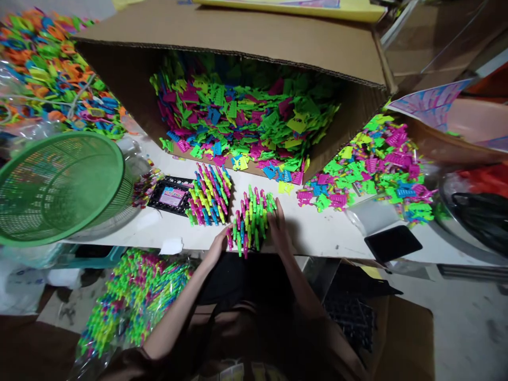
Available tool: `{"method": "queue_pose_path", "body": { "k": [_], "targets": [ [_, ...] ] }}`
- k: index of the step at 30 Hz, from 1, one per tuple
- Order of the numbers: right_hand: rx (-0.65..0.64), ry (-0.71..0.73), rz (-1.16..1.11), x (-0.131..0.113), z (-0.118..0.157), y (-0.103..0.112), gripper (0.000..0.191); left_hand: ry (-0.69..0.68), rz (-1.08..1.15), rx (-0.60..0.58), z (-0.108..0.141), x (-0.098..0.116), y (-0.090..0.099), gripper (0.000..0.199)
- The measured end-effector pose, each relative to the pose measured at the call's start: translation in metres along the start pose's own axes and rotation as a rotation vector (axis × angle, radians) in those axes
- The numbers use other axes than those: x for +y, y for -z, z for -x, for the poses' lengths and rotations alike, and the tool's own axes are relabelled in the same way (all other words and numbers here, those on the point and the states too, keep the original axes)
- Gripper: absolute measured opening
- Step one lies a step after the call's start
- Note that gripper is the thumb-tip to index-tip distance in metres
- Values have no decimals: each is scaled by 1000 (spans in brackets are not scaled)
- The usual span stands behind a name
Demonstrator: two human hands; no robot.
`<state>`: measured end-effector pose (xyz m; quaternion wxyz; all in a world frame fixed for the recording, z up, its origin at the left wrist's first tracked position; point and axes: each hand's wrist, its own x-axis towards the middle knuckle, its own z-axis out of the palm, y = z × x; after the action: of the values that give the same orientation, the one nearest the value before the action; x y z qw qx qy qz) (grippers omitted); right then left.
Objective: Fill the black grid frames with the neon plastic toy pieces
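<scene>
Landmark for all positions: the cardboard box [278, 45], which lies with its open side toward me on the white table [321, 235] and holds a deep mass of loose plastic pieces [238, 116] in green, pink, yellow and blue.

Hands: on the near side of the box, I have the left hand [216, 244] and the right hand [279, 225] on opposite sides of the near cluster [251, 219], a dense set of multicoloured sticks at the table's near edge. Left fingers are at its lower left side, partly hidden; I cannot tell whether they pinch. Right fingers are extended along its right side, pointing toward the box. The palms are apart, with the cluster between them.

Second cluster [210, 196]: similar sticks, leaning, just left of the near one and in front of the box. Its left side meets a black openwork tray [159, 197] that bears a pink and blue label [173, 196].

Left of the box: the green basket [121, 180], tilted, inner side visible; beyond it I log a heap of orange, green and blue parts [43, 63].

Right of the box: a spread of mixed pieces [369, 169], then a clear packet [373, 216] and a flat black slab [393, 243] nearer me.

Below table level, left of the box: a clear bag [135, 296] filled with coloured sticks
</scene>
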<state>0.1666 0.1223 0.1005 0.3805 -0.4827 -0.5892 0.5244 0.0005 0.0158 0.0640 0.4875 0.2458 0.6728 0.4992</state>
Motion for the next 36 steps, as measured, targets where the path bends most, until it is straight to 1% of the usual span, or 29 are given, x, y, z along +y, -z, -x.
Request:
{"method": "queue_pose_path", "body": {
  "k": [3, 6, 8, 10, 11, 13, 15, 16, 18, 20, 21, 22, 23, 24, 25, 26, 28, 29, 31, 33, 36],
  "targets": [
    [-3, 1, 11, 0, -9, 7, 71, -15, -1, -75, 0, -3, -6, 68],
    [66, 60, 43, 0, -14, 18, 64, -67, -39, -133, 2, 0, -13, 59],
    [146, 129, 106, -2, -9, 29, 54, -108, -82, -157, 5, 2, -16, 50],
    [199, 180, 204, -5, 4, 39, 40, -141, -124, -180, 9, 4, -18, 47],
    [197, 197, 257, -7, 12, 43, 33, -155, -143, -193, 11, 4, -19, 46],
    [137, 227, 354, -11, 30, 48, 25, -175, -165, -216, 14, 4, -20, 47],
    [70, 263, 429, -15, 46, 50, 21, -199, -182, -230, 17, 5, -21, 46],
    [56, 284, 460, -16, 51, 50, 20, -212, -195, -230, 19, 7, -20, 44],
    [66, 322, 513, -18, 59, 50, 21, -244, -242, -207, 24, 13, -18, 38],
    [75, 344, 554, -17, 63, 50, 21, -304, -333, -126, 32, 24, -14, 31],
    [74, 348, 571, -17, 64, 49, 21, -362, -401, -54, 36, 32, -12, 29],
    [68, 348, 587, -16, 65, 49, 21, -449, -484, 4, 40, 42, -10, 26],
    [58, 341, 601, -15, 66, 48, 20, -560, -572, 36, 42, 52, -10, 24],
    [48, 328, 613, -13, 66, 47, 20, -685, -655, 15, 42, 64, -10, 23],
    [41, 312, 622, -12, 66, 46, 20, -811, -726, -30, 40, 76, -13, 23],
    [37, 294, 627, -11, 67, 46, 20, -905, -798, -108, 36, 88, -16, 24],
    [33, 260, 625, -9, 68, 45, 20, -1039, -944, -282, 21, 111, -27, 24],
    [33, 249, 619, -8, 68, 44, 19, -1067, -1035, -381, 12, 121, -32, 24],
    [29, 244, 608, -7, 70, 43, 19, -1071, -1225, -547, -4, 137, -43, 21],
    [21, 253, 602, -5, 72, 42, 20, -1068, -1375, -624, -16, 146, -50, 18],
    [31, 267, 594, -2, 76, 40, 22, -1093, -1458, -645, -22, 151, -52, 16]
  ]
}}
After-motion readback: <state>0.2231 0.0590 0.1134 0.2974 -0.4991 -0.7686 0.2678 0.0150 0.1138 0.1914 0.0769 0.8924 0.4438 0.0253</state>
